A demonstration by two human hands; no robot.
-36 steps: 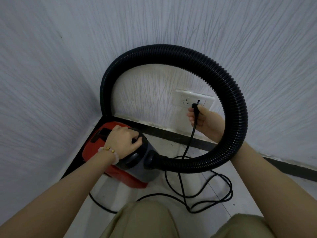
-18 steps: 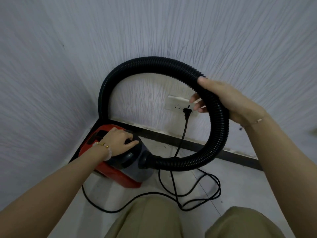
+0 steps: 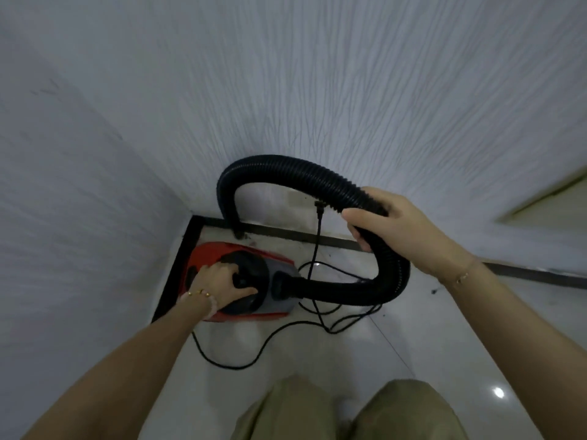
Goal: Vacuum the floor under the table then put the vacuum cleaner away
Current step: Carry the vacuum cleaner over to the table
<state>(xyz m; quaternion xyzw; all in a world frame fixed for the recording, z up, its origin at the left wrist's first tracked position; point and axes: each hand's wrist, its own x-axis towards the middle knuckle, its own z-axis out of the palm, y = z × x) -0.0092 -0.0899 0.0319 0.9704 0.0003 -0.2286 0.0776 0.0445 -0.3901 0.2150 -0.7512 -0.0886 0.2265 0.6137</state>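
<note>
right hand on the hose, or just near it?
Touching. The head view shows the right hand wrapped around the black hose, thumb and fingers curled over its ribs with no gap.

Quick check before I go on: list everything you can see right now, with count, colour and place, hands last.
vacuum cleaner: 1, red and grey, on the floor in the wall corner
hose: 1, black ribbed, arching from the vacuum's front up and over to the floor by the wall
power cord: 1, black, plugged at the wall, looped on the floor
wall socket: 1, white, low on the wall, blurred
floor: white glossy tiles
skirting: dark strip along the wall base
left hand: on the vacuum's top handle
right hand: gripping the hose
</note>
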